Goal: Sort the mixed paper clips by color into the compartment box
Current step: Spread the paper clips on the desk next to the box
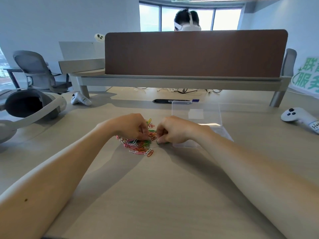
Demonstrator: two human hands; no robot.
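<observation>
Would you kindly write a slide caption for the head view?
Left hand and right hand pinch coloured paper clips from a pile beside an open clear compartment box.

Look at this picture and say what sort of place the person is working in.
Most likely a shared office: a long desk with a brown divider panel, a grey swivel chair to the side, and large windows behind.

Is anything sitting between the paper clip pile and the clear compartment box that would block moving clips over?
Nothing visible does. The compartment box lies just right of the paper clip pile, lid raised; only the right hand, fingers curled at the pile's edge, sits over the gap between them.
</observation>
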